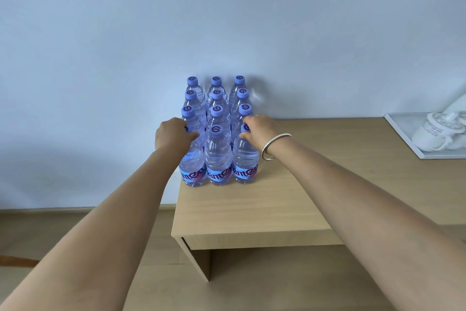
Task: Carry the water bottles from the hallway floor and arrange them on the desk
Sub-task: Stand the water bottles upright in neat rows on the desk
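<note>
Twelve water bottles [217, 131] are standing upright in three columns of four at the far left corner of the desk [252, 207], the far row sitting against the wall [126, 33]. Only the near row is showing its labels; the rows behind are overlapping, so mostly caps and shoulders are visible there. The cap of the near left bottle [192, 167] is lying hidden under the left hand [174, 134], whose fingers are curling down round the bottle's neck, gripping it. The right hand [257, 130] is closing over the top of the near right bottle [245, 162], fingers bending round the cap, part of which is peeking out beside the fingertips. The near middle bottle [218, 159] is standing untouched between the two hands. A silver bangle [274, 146] is circling the right wrist. At the far right a white tray [403, 134] is running off the frame edge, carrying a white ceramic piece [438, 131] whose shape is hard to make out. The floor [50, 235] is showing to the left of the desk.
</note>
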